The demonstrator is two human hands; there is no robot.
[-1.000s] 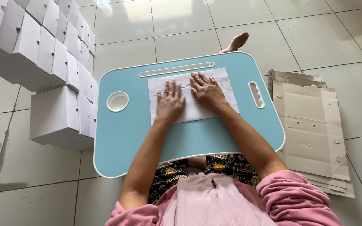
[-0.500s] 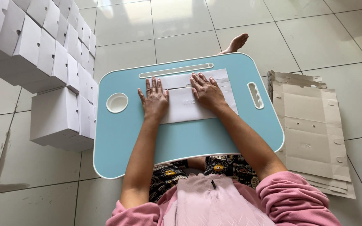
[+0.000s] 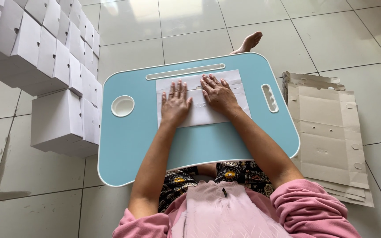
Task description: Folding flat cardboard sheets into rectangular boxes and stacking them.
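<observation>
My left hand (image 3: pixel 175 104) and my right hand (image 3: pixel 217 94) lie palm-down, fingers spread, flat on the white cardboard sheet (image 3: pixel 201 98). Neither hand grasps anything; both press on the sheet. The sheet lies at the far middle of the light blue lap table (image 3: pixel 137 145). Folded white boxes (image 3: pixel 45 66) stand stacked at left. Flat cardboard blanks (image 3: pixel 327 132) lie at right.

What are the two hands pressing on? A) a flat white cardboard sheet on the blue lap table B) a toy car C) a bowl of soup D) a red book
A: the left hand and right hand lie flat, palms down, on a flat white cardboard sheet that rests on the light blue lap table.
</observation>
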